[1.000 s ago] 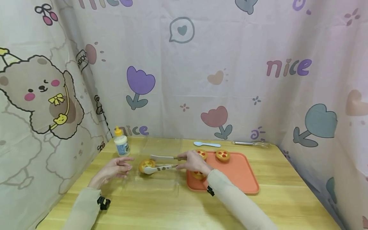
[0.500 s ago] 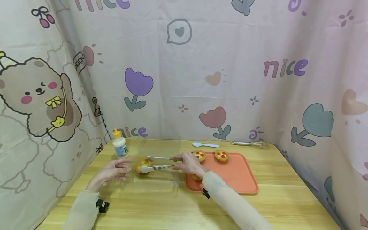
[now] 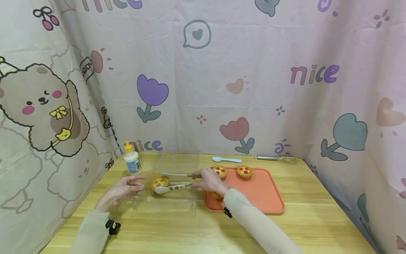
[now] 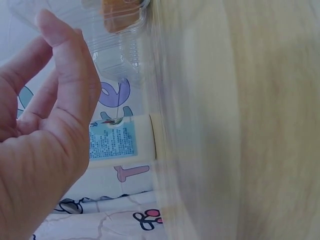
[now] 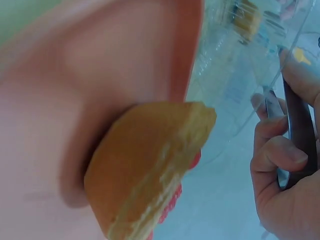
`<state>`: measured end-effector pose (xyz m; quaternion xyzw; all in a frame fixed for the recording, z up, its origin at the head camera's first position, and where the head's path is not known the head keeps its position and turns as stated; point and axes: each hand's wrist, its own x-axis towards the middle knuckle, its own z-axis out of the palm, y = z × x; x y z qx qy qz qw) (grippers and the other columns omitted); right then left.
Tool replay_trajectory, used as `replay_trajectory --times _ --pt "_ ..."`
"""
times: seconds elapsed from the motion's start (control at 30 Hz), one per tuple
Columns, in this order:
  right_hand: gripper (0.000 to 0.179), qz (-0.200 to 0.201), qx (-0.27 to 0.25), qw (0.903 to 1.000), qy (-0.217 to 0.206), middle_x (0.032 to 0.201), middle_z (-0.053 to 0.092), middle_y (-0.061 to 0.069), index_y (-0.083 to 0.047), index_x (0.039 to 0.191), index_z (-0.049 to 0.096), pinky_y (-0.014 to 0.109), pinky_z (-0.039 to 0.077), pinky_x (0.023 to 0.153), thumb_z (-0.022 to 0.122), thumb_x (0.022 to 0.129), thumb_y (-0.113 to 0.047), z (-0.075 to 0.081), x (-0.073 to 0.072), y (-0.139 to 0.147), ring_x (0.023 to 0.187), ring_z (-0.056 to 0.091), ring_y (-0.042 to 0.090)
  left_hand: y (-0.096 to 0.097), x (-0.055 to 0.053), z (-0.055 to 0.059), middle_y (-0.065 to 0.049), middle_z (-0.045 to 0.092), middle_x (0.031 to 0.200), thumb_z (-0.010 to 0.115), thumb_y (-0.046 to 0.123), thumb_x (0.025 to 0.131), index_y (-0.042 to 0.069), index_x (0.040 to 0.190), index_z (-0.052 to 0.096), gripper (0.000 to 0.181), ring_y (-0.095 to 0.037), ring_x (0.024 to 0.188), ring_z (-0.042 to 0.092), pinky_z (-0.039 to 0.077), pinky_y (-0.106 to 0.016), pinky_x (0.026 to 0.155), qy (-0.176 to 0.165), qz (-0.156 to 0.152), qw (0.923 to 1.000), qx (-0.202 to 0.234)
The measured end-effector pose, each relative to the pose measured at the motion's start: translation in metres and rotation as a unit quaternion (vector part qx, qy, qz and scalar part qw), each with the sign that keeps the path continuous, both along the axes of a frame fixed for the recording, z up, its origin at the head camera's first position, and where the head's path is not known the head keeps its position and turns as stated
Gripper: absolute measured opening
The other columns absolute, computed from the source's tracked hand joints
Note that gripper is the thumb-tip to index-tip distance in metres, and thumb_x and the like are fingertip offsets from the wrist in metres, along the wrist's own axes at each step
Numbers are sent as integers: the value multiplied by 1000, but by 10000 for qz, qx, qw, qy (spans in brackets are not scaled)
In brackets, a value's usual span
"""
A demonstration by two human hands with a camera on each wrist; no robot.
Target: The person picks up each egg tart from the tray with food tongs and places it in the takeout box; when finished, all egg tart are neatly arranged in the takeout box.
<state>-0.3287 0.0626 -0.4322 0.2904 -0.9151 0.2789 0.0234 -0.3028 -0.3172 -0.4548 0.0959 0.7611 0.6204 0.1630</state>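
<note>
"Where is the right hand (image 3: 209,180)?"

"Just right of the clear container (image 3: 180,203), its fingers curled round the tongs (image 3: 174,187), whose two arms stand apart."

"And the plain tart (image 3: 160,182)?"

"Inside the container, toward its left side, between the tong tips. Whether they touch it, one cannot tell."

"The left hand (image 3: 123,189)?"

"Beside the container's left wall, its fingers loosely bent."

"What else lies on the counter (image 3: 206,233)?"

"Left of the container and toward its back, a bottle (image 3: 133,163); to its right, a coral tray (image 3: 263,194) bearing red-topped tarts (image 3: 244,171); farther back on that side, a spoon (image 3: 227,160) and a whisk (image 3: 275,158)."
</note>
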Motion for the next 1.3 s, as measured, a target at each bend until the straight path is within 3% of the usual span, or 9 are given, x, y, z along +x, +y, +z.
replay_trajectory --times 0.17,0.23,0.4,0.5,0.67,0.83,0.93,1.1,1.3 --pt "40 15 -92 9997 247 111 74 0 -18 116 74 24 55 78 80 81 -36 -4 0 -2 97 70 15 0 1 0 -5 65 98 63 13 96 -9 148 28 66 -15 81 63 59 -32 71 37 -32 10000 -6" --pt "39 23 -117 9993 347 109 74 -1 -18 116 74 21 52 70 80 82 -37 -7 0 -2 82 69 10 0 1 0 -5 65 96 64 13 96 -8 148 28 67 -14 80 62 59 -32 70 6 0 10000 8" --pt "39 42 -119 9983 574 107 75 1 -19 115 75 17 33 50 79 82 -37 -10 0 -4 44 33 1 -1 1 -1 -5 65 96 63 14 96 -7 148 28 67 -14 80 62 58 -32 70 2 15 10000 23" --pt "39 19 -106 9979 639 107 75 1 -19 115 75 17 25 45 79 81 -38 -11 1 -6 41 21 1 -1 1 -2 -4 66 97 63 13 96 -7 148 28 66 -14 81 62 59 -32 71 22 -9 10000 32" --pt "41 -48 -93 9983 573 108 75 0 -19 117 74 19 20 42 80 80 -38 -12 3 -7 40 17 1 -1 1 -2 -3 66 98 62 12 96 -7 148 29 64 -15 81 63 58 -32 71 3 -54 10000 73" --pt "45 -40 -99 9985 529 110 74 -1 -20 120 72 18 41 53 81 80 -37 -12 4 -6 51 46 -1 -1 2 -2 -3 66 97 63 12 96 -7 147 30 64 -14 81 63 59 -32 71 -32 -61 9999 137" --pt "45 -3 -174 9989 433 111 74 -3 -22 121 72 22 53 75 82 79 -36 -12 3 -5 83 68 6 0 2 -1 -3 66 97 63 12 96 -7 148 29 65 -15 81 63 59 -32 71 -38 -44 9999 117" --pt "46 40 -505 9987 -69 115 72 -4 -26 124 70 32 55 90 80 81 -38 -9 3 4 111 65 14 0 3 -1 -3 66 96 64 12 95 -6 148 30 65 -15 81 63 59 -32 71 -99 14 9999 101" --pt "45 4 -687 9968 -398 120 70 -6 -28 127 67 34 55 91 77 84 -40 -6 2 19 108 65 12 0 1 0 -3 67 97 64 12 95 -5 147 33 63 -15 81 65 59 -31 70 -58 40 9999 86"
